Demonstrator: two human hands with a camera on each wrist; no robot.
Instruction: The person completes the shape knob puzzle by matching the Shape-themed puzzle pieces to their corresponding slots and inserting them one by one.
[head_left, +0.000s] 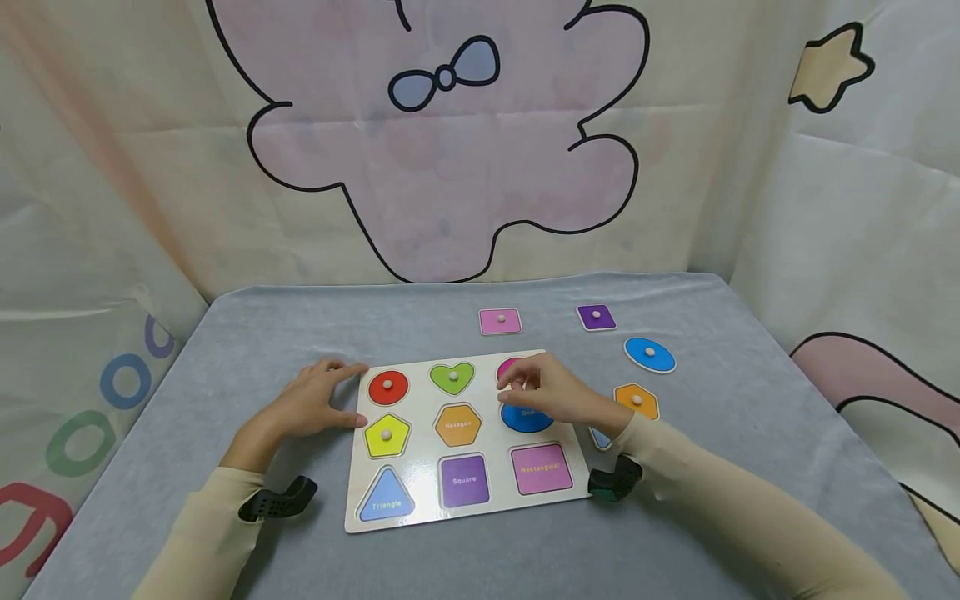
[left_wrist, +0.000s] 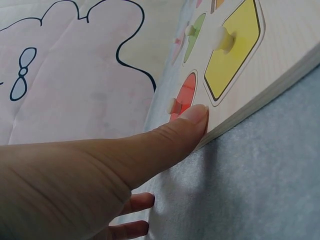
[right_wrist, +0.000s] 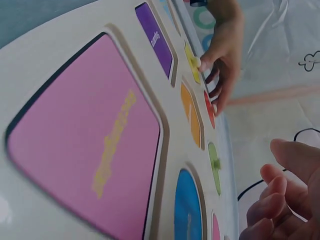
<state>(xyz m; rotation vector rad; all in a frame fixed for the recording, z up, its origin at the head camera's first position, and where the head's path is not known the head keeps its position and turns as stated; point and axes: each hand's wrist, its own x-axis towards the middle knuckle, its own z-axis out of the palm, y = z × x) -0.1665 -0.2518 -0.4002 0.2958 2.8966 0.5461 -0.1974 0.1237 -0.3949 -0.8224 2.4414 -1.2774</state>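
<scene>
A white wooden shape-puzzle board [head_left: 420,458] lies on the table. A red circle piece [head_left: 387,387], a green heart piece [head_left: 452,378] and a yellow pentagon piece [head_left: 387,436], all knobbed, sit in it. My left hand [head_left: 311,404] steadies its left edge, with the thumb [left_wrist: 192,117] on the rim beside the red piece. Over the upper right part hovers my right hand [head_left: 551,387], fingers loosely bent and nothing visible between them in the right wrist view. It partly hides a magenta shape [head_left: 507,365] and the blue oval recess [head_left: 527,419].
Loose knobbed pieces lie beyond and right of the board: a pink rectangle [head_left: 500,322], a purple square [head_left: 596,317], a blue oval [head_left: 650,355], an orange hexagon [head_left: 637,401] and a blue piece [head_left: 600,439] partly behind my right wrist. Printed curtains [head_left: 450,167] surround the grey tablecloth.
</scene>
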